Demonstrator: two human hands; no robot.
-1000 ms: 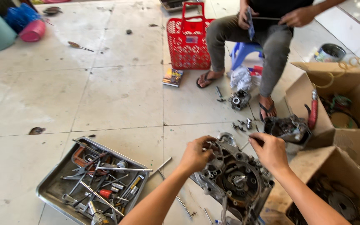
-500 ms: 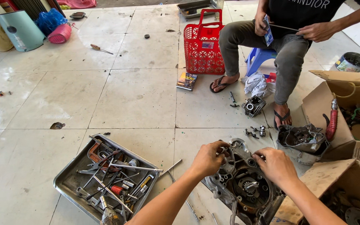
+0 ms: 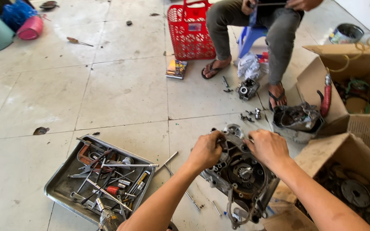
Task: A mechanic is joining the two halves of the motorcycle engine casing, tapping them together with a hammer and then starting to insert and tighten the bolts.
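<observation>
A greasy metal engine crankcase point(image 3: 241, 179) with gears inside lies on the tiled floor in front of me. My left hand point(image 3: 206, 149) grips its upper left edge, fingers curled over the rim. My right hand point(image 3: 268, 146) holds the upper right edge, fingers closed on the casing. The round opening at the top of the case shows between both hands. Loose bolts and rods lie on the floor beside the case.
A metal tray point(image 3: 61, 188) full of wrenches and tools sits at left. Open cardboard boxes point(image 3: 343, 149) with parts stand at right, beside a basin of parts point(image 3: 297, 120). Another person point(image 3: 253, 25) sits on a stool behind, near a red basket point(image 3: 191, 32) and a small engine part point(image 3: 247, 89).
The view has shifted slightly, and both hands have stayed on the crankcase's top edge, closing in a little tighter around it.
</observation>
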